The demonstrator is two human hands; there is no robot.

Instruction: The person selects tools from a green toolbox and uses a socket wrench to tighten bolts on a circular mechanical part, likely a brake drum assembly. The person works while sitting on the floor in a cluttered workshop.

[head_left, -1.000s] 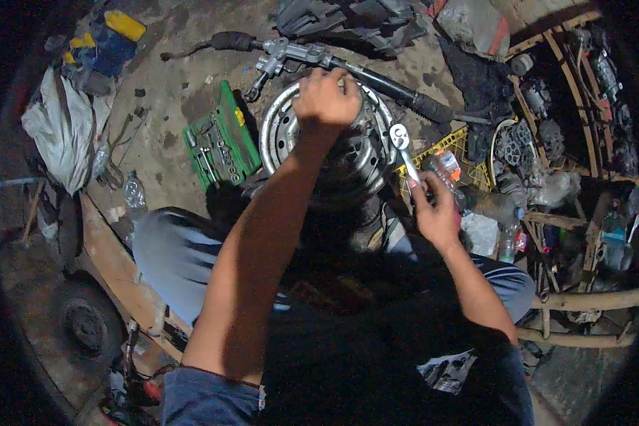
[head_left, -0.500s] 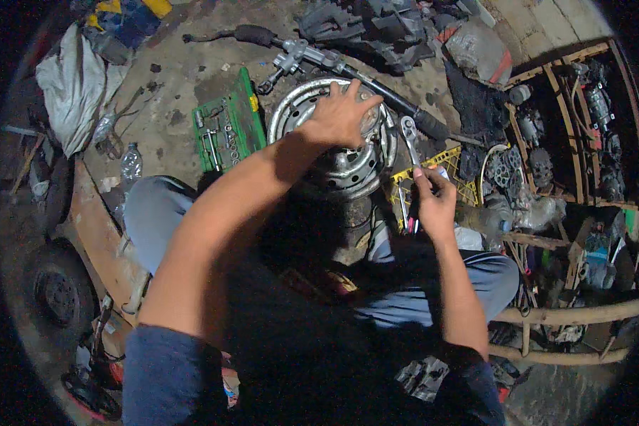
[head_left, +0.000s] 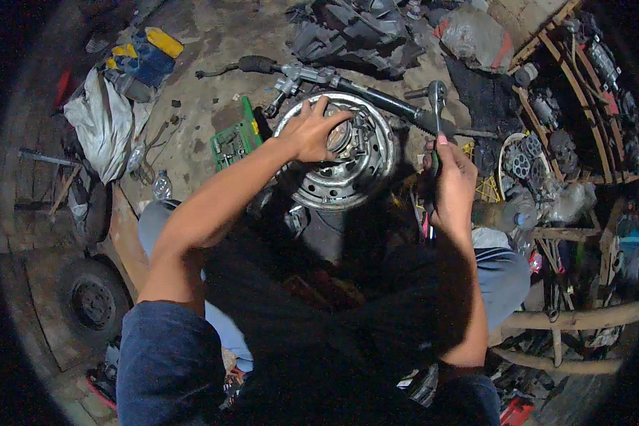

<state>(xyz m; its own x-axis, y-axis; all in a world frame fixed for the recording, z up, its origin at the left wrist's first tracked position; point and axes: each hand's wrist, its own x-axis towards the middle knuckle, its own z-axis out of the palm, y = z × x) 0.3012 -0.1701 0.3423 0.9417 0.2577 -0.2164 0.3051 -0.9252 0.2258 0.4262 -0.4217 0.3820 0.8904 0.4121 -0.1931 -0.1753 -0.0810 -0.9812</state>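
In our right hand [head_left: 453, 174] we grip a ratchet wrench [head_left: 439, 106], a dark socket seemingly fitted to its head. It stands clear of the caliper-like metal part [head_left: 362, 135] inside the steel wheel rim [head_left: 341, 204], so we are turning nothing; how much is loosened, we cannot tell. Our left hand [head_left: 304, 136] rests spread-fingered on that part. Beyond, the open green case [head_left: 247, 112] holds sockets; a white-rimmed basin [head_left: 501, 170] holds pulley-like discs.

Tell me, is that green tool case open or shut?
Open: the green tool case has its lid raised, and metal tools show inside.
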